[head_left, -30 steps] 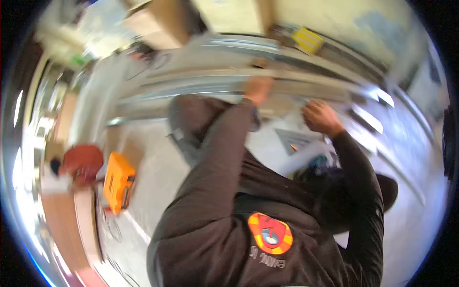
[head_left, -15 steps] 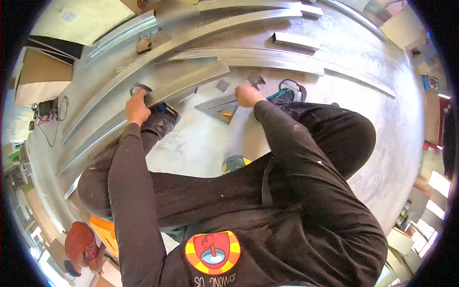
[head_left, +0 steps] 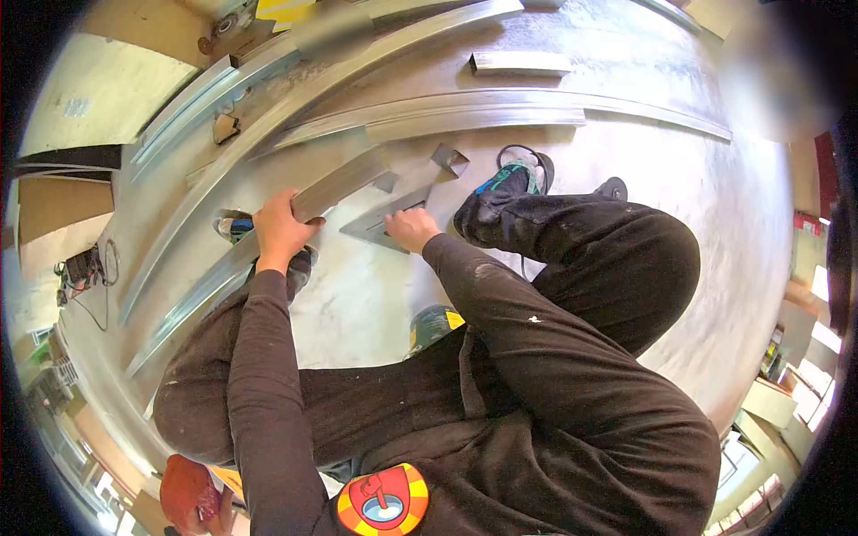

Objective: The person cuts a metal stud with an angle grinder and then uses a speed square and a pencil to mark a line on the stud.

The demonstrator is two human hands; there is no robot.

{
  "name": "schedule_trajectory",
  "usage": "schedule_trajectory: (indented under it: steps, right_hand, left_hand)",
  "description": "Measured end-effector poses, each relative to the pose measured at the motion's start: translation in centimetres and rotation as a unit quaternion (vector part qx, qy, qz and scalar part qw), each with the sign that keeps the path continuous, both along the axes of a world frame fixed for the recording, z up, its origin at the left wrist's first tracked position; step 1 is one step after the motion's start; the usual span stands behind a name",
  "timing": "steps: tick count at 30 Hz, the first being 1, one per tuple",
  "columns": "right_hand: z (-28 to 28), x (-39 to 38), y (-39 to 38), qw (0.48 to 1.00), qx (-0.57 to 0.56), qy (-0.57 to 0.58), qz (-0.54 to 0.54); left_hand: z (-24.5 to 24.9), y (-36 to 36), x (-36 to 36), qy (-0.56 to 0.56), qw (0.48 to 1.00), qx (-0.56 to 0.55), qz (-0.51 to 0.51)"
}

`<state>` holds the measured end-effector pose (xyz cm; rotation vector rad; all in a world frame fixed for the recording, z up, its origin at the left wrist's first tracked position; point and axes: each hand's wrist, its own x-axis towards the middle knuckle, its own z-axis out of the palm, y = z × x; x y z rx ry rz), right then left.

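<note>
My left hand (head_left: 284, 230) wraps over a long metal profile (head_left: 344, 183), thumb on its near side, close to my shoe. To the right, my right hand (head_left: 411, 228) is down at a flat triangular set square (head_left: 365, 229) on the floor, fingers curled and pressed together. Its fingers cover the square's middle, so what they pinch, if anything, is hidden. Just beyond the square lie a small square metal offcut (head_left: 450, 159) and a smaller grey piece (head_left: 386, 182) beside the profile's end.
Several long metal profiles (head_left: 483, 118) lie across the floor ahead, with a short tube (head_left: 520, 63) beyond them. Between my legs stands a dark green and yellow object (head_left: 435, 327), partly hidden. A cabled device (head_left: 82, 272) is at far left. Another person (head_left: 189, 496) shows at lower left.
My right hand has moved left and down onto the set square, covering the yellow-orange pencil seen there before. My left hand has shifted right along the profile. The view has tilted slightly.
</note>
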<state>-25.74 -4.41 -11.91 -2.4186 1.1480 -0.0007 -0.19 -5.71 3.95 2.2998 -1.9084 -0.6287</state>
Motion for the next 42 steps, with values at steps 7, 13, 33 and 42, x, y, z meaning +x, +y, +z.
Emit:
schedule_trajectory:
  steps: [7,13,33,42]
  right_hand:
    - [0.1,-0.1,0.3,0.998,-0.036,0.014,0.049]
    - [3.3,-0.3,-1.0,0.995,0.036,0.079,0.046]
    - [2.0,-1.3,-0.9,0.986,-0.017,0.067,0.154]
    - [2.1,-2.0,-2.2,0.994,0.061,0.039,0.080]
  left_hand:
    - [0.7,-0.2,-0.6,-0.030,0.999,0.005,0.021]
    - [0.6,0.1,-0.8,-0.038,0.999,-0.010,0.023]
    - [-0.6,0.5,-0.4,-0.031,0.999,-0.037,0.025]
    - [-0.9,0.6,-0.5,-0.050,0.998,-0.015,0.040]
